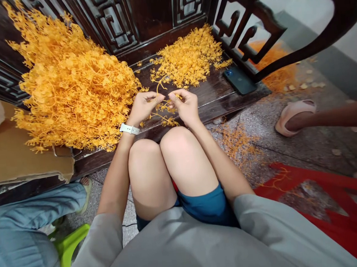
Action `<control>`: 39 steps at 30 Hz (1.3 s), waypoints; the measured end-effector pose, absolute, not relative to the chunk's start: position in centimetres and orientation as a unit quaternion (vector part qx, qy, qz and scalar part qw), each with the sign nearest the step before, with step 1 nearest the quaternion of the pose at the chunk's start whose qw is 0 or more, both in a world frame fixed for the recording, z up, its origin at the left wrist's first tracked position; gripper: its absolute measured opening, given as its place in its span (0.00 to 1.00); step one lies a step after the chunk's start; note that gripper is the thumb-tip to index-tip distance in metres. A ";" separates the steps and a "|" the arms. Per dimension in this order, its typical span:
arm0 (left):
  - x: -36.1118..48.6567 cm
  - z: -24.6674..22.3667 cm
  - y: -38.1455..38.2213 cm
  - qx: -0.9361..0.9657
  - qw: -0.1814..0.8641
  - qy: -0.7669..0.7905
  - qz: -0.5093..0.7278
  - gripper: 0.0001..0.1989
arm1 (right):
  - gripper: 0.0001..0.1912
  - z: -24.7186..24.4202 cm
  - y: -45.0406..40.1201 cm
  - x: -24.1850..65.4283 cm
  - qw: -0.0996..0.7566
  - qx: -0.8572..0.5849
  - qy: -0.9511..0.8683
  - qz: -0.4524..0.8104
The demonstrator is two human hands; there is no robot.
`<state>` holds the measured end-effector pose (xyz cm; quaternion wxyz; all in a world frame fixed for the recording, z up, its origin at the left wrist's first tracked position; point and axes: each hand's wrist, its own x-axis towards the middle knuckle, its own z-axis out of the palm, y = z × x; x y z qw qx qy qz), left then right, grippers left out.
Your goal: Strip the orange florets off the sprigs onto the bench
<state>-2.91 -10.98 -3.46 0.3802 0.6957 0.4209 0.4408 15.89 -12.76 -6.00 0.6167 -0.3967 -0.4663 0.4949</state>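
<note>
Between my hands is a yellow-orange plastic flower sprig [164, 108], its thin stem branching into small spiky heads. My left hand [146, 106], with a pale watch band on the wrist, pinches the sprig between thumb and forefinger. My right hand [186, 105] is closed on another part of it, fingertips close to the left ones. Just left of my left hand rises a big heap of the same sprigs [76, 91]. Beyond my right hand lies a smaller pile of loose yellow-orange pieces [192, 56]. Both piles rest on a dark wooden bench [217, 94].
A dark phone [240, 80] lies near the bench's right armrest [306, 53]. Cardboard [31, 146] is at the left. Orange stems [239, 144] litter the floor by a red stool [292, 211]. Other people's legs are at the left and right, beside a green stool [70, 247].
</note>
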 end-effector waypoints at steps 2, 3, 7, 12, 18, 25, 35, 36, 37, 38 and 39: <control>-3.1 -3.8 -10.7 0.695 0.344 0.433 0.460 0.30 | 0.28 -5.8 -12.9 16.0 0.630 -0.404 -0.457 0.481; -3.2 -4.0 -10.4 0.691 0.328 0.441 0.469 0.31 | 0.28 -5.7 -13.0 16.0 0.638 -0.406 -0.454 0.472; -3.2 -4.6 -9.5 0.675 0.267 0.470 0.501 0.34 | 0.27 -5.0 -13.6 15.9 0.641 -0.395 -0.479 0.452; -2.7 -3.9 -9.0 0.667 0.173 0.524 0.501 0.29 | 0.24 -3.1 -15.1 15.7 0.601 -0.331 -0.551 0.476; -4.9 -6.2 -8.0 0.570 0.133 0.645 0.491 0.27 | 0.17 -1.6 -17.1 16.9 0.514 -0.190 -0.604 0.579; -4.6 -7.4 -8.0 0.587 0.237 0.541 0.554 0.25 | 0.20 -4.0 -13.6 17.3 0.495 -0.161 -0.478 0.708; -4.6 -7.0 -8.9 0.583 0.303 0.547 0.519 0.23 | 0.19 -5.8 -12.8 17.2 0.557 -0.370 -0.265 0.695; -4.6 -6.9 -8.9 0.575 0.304 0.553 0.521 0.23 | 0.19 -5.8 -13.1 17.2 0.551 -0.370 -0.298 0.686; -4.6 -6.9 -8.9 0.568 0.307 0.558 0.521 0.23 | 0.20 -5.8 -13.4 17.1 0.541 -0.369 -0.329 0.680; -4.5 -6.7 -8.9 0.560 0.311 0.565 0.520 0.22 | 0.21 -5.7 -13.6 17.0 0.527 -0.364 -0.356 0.680; -4.5 -6.6 -8.9 0.552 0.316 0.571 0.519 0.21 | 0.22 -5.6 -13.8 17.0 0.508 -0.353 -0.381 0.687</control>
